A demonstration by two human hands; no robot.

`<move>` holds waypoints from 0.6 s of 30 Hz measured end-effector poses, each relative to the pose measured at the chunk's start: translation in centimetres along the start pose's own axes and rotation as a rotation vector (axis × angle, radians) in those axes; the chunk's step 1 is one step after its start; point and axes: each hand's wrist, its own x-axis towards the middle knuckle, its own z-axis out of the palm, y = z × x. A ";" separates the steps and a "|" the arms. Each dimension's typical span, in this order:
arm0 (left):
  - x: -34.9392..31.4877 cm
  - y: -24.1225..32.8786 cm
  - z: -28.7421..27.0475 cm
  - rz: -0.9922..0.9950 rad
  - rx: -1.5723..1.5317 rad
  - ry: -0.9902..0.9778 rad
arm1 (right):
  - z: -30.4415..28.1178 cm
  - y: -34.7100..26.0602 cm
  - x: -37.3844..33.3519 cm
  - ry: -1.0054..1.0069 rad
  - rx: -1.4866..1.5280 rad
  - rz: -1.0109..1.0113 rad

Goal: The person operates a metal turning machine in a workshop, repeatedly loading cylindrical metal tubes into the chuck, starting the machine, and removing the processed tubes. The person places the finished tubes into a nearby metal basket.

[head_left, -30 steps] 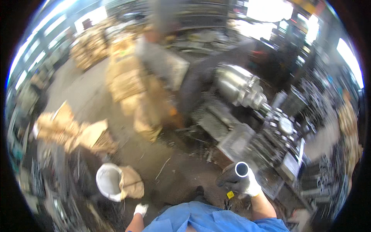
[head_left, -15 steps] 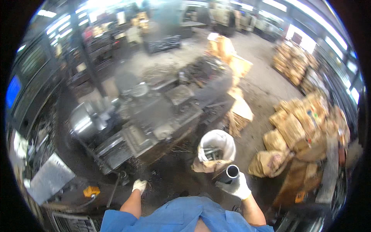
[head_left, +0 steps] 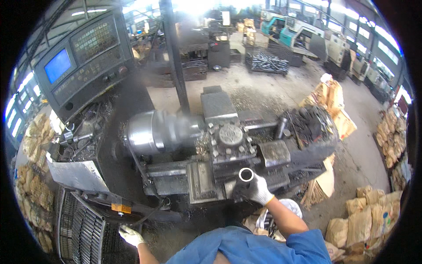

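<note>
My right hand (head_left: 251, 190), in a white and black work glove, grips a short metal tube (head_left: 245, 175) with its open end facing up, held just in front of the lathe's tool post (head_left: 229, 137). The shiny lathe chuck (head_left: 151, 132) sits to the left of it. My left hand (head_left: 130, 235), also gloved, is low at the left and rests on or near a dark curved guard beside a metal grille (head_left: 85, 229); what it touches is hard to tell. Both sleeves are blue.
A control panel with a blue screen (head_left: 59, 66) stands at the upper left. Filled brown sacks (head_left: 369, 215) lie at the lower right, more sacks (head_left: 332, 99) behind the lathe. A vertical post (head_left: 175, 57) rises behind the chuck. Other machines (head_left: 307, 35) stand at the back.
The view has swung round from the sacks and white bucket to the lathe. My right hand has kept the tube and now holds it by the tool post.
</note>
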 end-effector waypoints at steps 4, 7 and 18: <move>1.8 0.5 0.5 0.110 0.033 0.027 | -0.6 1.7 1.2 -0.148 -0.035 -0.102; 2.0 2.2 -0.2 0.210 0.166 0.050 | -6.1 1.5 4.4 -0.441 -0.131 -0.288; -5.7 5.4 2.1 -0.476 -0.507 -0.347 | -8.0 -12.5 25.3 -0.447 -0.140 -0.790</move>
